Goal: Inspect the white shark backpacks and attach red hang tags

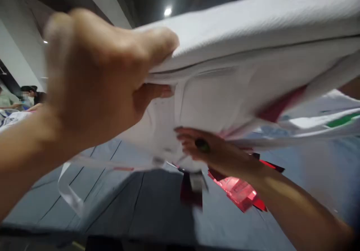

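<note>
My left hand (112, 59) pinches the upper edge of a white padded fabric article (213, 93), which looks like a bag, between thumb and fingers and holds it raised. A dark seam or piping line runs along that edge. Below it, my right hand (194, 144) is against the underside with its fingers closed together. A dark oval thing (202, 145) shows at this hand; blur hides what it is. A white strap (69, 193) and a dark red tag (191, 191) dangle from the article.
Red shiny packets (239, 191) lie on the blue-grey table (107, 191), beneath my right forearm. More white fabric with a green patch (343, 119) is at the right. At the far left, another person (30, 95) is near white cloth (15, 117).
</note>
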Motion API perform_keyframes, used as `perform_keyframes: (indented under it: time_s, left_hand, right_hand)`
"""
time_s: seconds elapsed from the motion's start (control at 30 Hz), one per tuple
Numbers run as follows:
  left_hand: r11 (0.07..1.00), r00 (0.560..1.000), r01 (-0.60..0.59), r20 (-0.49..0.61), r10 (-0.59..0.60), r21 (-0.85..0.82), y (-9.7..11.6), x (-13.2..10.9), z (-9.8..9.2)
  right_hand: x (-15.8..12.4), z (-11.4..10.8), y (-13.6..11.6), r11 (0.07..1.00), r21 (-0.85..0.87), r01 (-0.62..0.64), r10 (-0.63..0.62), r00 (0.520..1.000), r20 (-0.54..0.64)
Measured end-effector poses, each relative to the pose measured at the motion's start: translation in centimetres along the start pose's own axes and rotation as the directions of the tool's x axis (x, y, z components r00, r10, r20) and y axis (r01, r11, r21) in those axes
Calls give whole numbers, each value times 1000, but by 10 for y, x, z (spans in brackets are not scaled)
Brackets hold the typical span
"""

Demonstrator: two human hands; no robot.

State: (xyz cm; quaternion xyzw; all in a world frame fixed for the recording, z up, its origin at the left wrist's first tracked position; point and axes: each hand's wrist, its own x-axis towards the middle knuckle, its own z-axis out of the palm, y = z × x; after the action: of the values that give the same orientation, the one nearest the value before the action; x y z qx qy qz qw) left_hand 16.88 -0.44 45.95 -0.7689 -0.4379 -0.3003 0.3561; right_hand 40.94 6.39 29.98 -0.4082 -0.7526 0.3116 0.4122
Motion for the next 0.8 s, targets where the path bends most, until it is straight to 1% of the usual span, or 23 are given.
perform_keyframes:
  time_s: [0.03,0.07,0.1,0.13,0.17,0.2,0.23,0.27,0.3,0.33,0.37,0.4,0.43,0.47,0.5,0.53,0.57,0.6,0.63,0.7,0.73,0.77,0.8]
  left_hand:
    - [993,992,-89,-79,95,82,8,14,22]
    - [980,973,-164,-147,180,116,15,27,52]
    - [973,956,-207,-190,223,99,22,37,88]
    - [979,961,-192,-190,200,61,28,44,129]
    - [985,974,-173,-147,171,2,35,49,175]
    - [984,982,-169,-92,163,-60,41,50,222]
    - [980,987,-158,-4,158,-119,48,49,269]
    - [977,984,-127,99,145,-169,54,45,314]
    - [976,969,-71,217,116,-206,62,38,355]
    - [973,937,-6,338,85,-231,69,29,392]
    - [968,894,53,443,63,-246,75,18,423]
    - [961,848,101,527,52,-258,81,6,448]
    - [953,808,135,586,52,-271,85,-8,467]
    - [945,779,155,623,62,-288,89,-22,481]
    - [938,761,166,645,75,-305,91,-37,490]
    - [928,747,176,659,93,-330,93,-53,494]
    - [913,735,183,667,119,-365,95,-70,495]
    - [893,725,187,671,155,-409,97,-86,495]
    - [871,715,187,671,196,-454,98,-101,494]
    - [839,700,205,674,234,-504,101,-127,492]
    - [840,692,234,691,210,-489,102,-137,493]
    - [850,680,271,715,164,-452,103,-143,493]
    - [859,669,309,735,110,-409,105,-147,494]
  right_hand:
    - [30,-11,12,999,-41,27,-31,992,-120]
    - [57,-19,26,997,-73,41,-56,973,-223]
    - [79,-24,41,997,-80,13,-35,962,-270]
    - [92,-26,59,997,-60,-38,19,959,-283]
    - [97,-25,78,994,-33,-100,88,965,-248]
    - [94,-22,99,988,-14,-153,149,976,-160]
    - [82,-18,121,985,-8,-170,168,982,-91]
    - [63,-15,143,986,-32,-166,165,986,-36]
    - [41,-12,164,976,-76,-206,205,979,-25]
    - [16,-12,183,953,-124,-276,271,961,-54]
    - [-9,-13,197,912,-178,-370,358,929,-94]
    - [-32,-16,208,843,-235,-484,460,875,-154]
    - [-52,-19,216,752,-286,-593,553,805,-214]
    - [-69,-22,221,656,-329,-679,626,733,-265]
    - [-82,-24,224,577,-358,-734,672,676,-304]
    - [-92,-22,227,537,-368,-759,691,646,-325]
    - [-98,-18,230,549,-358,-755,683,652,-329]
    - [-102,-10,234,610,-334,-719,645,695,-317]
    - [-103,2,239,697,-310,-647,575,762,-297]
    - [-97,32,254,843,-316,-436,370,895,-247]
    - [-90,48,263,874,-358,-327,265,941,-212]
    - [-81,64,274,873,-425,-240,183,968,-172]
    - [-69,79,285,844,-503,-183,132,982,-136]
